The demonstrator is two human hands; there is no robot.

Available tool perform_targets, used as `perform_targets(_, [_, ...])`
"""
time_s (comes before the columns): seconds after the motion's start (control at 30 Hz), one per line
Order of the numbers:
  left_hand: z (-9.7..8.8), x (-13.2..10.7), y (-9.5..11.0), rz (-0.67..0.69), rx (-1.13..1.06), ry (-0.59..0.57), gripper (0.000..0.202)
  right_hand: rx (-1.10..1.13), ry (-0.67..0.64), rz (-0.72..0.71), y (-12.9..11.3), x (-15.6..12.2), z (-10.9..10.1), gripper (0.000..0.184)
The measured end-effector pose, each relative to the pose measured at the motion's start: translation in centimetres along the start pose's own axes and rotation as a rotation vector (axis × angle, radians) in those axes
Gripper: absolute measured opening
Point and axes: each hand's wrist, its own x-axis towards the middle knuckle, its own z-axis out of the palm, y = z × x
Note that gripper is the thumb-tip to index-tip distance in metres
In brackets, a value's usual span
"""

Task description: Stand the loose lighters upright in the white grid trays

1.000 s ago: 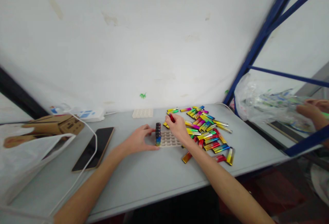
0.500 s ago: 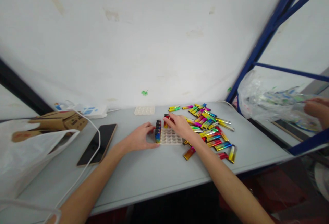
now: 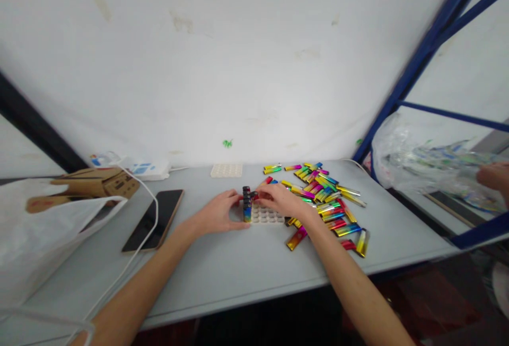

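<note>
A white holed tray lies on the table, with several upright lighters in a column along its left side, black tops up. My left hand curves around this left end, thumb at the near corner and fingers beside the lighters, steadying the tray. Over the tray's far part, my right hand pinches a lighter, tilted over, its black top pointing left against the column. The fingers hide much of its body. A pile of shiny multicoloured lighters lies just right of my right hand.
A second white holed tray rests by the wall. On the left are a phone, a white cable, a cardboard box and a plastic bag. Beyond the blue frame, another person's hand touches a clear bag.
The lighter in my right hand has gone from upright to tilted, its top now beside the column. My left hand keeps its place at the tray. The view has shifted slightly.
</note>
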Motion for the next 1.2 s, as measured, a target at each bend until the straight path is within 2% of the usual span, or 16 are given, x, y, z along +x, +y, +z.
perform_targets(0.17, [0.0,0.0,0.0,0.017,0.005,0.008,0.055,-0.149,-0.015,0.103,0.4,0.2,0.8,0.008])
perform_targets(0.3, [0.0,0.0,0.1,0.014,0.002,0.009,0.053,-0.183,-0.003,0.044,0.6,0.0,0.4,0.006])
perform_targets(0.4, [-0.1,-0.1,0.1,0.012,-0.004,0.014,0.054,-0.138,0.128,0.004,1.7,-0.4,-0.5,0.018])
perform_targets(0.47, [-0.1,-0.1,0.1,0.015,-0.012,0.026,0.055,-0.169,0.242,0.038,2.9,-0.6,-0.7,0.029])
perform_targets(0.53, [-0.1,0.0,0.1,0.02,-0.014,0.031,0.056,-0.233,0.296,0.078,4.2,-0.5,-0.5,0.038])
perform_targets(0.6, [-0.1,0.0,0.1,0.021,-0.012,0.031,0.057,-0.281,0.262,0.091,5.2,-0.1,0.1,0.043])
perform_targets(0.73, [-0.1,0.1,0.1,0.022,0.0,0.026,0.056,-0.319,0.126,0.128,5.8,0.5,0.9,0.038])
perform_targets(0.9, [0.0,0.1,0.0,0.01,0.008,0.013,0.057,-0.335,0.11,0.213,5.6,0.5,0.6,0.031])
perform_targets(1.2, [0.0,0.0,0.0,0.005,0.018,0.014,0.054,-0.249,0.111,0.176,4.2,0.2,-0.6,0.02])
